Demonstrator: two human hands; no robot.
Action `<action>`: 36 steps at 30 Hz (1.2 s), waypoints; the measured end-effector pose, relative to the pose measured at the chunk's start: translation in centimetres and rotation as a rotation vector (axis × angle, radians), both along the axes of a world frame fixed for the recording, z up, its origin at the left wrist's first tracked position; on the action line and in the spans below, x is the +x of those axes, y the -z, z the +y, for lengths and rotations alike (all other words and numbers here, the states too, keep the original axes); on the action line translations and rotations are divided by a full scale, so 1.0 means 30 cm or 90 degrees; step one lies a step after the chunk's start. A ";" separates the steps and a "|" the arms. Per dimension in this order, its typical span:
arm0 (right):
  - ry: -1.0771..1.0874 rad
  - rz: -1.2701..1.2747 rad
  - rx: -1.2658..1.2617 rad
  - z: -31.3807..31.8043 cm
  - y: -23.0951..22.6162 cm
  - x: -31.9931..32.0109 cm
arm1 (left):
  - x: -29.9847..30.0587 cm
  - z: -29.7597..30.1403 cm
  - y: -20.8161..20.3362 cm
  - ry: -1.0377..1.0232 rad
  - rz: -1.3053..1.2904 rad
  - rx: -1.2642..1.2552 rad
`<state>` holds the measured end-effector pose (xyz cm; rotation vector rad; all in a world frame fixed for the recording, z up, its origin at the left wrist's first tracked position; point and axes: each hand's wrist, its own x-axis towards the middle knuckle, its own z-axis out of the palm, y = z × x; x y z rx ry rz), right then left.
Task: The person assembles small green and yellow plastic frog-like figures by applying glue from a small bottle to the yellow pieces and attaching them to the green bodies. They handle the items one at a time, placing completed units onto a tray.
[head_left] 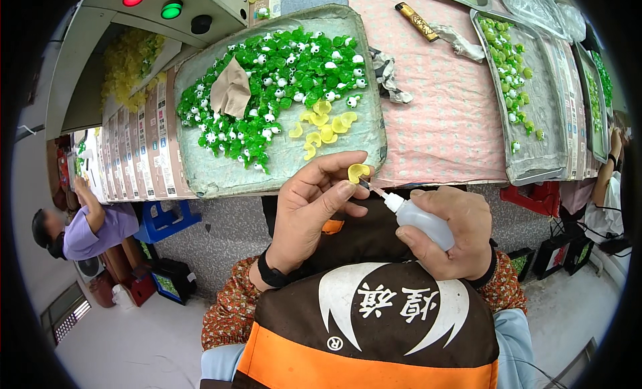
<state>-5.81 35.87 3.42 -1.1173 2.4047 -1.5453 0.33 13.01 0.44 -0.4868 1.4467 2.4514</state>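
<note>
My left hand (pixel 314 205) pinches a small curved yellow plastic piece (pixel 358 173) between thumb and fingers, just past the front edge of the table. My right hand (pixel 455 228) is wrapped round a translucent white squeeze bottle (pixel 425 222), tilted so that its thin nozzle points at the yellow piece. Whether the tip touches the piece I cannot tell. Behind my hands a cloth-lined tray (pixel 221 171) holds a heap of green plastic pieces with white eye-like balls (pixel 294 61). Several loose yellow pieces (pixel 324 125) lie at the heap's near right side, and a beige cloth scrap (pixel 231 88) rests on top.
A machine housing with red and green lights (pixel 172 9) stands at the back left, yellow pieces (pixel 134 58) beneath it. Right of the pink cloth (pixel 438 115) is another tray (pixel 545 121) of green pieces. A lighter-like item (pixel 416 22) lies behind. Another person (pixel 100 225) sits at left.
</note>
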 end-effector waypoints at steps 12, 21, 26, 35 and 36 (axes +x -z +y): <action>-0.007 0.029 -0.015 -0.004 0.011 0.001 | 0.010 -0.002 0.024 0.004 0.028 0.059; -0.014 0.049 0.009 -0.004 -0.009 -0.003 | 0.011 0.001 0.032 -0.014 0.022 0.083; -0.004 0.056 0.004 -0.007 0.013 0.003 | 0.009 0.001 0.025 -0.016 0.007 0.080; 0.000 0.083 0.024 -0.006 -0.001 0.002 | 0.009 0.011 0.016 -0.032 -0.019 0.028; 0.003 0.083 0.028 -0.006 0.002 0.004 | 0.010 0.012 0.013 -0.031 -0.019 0.025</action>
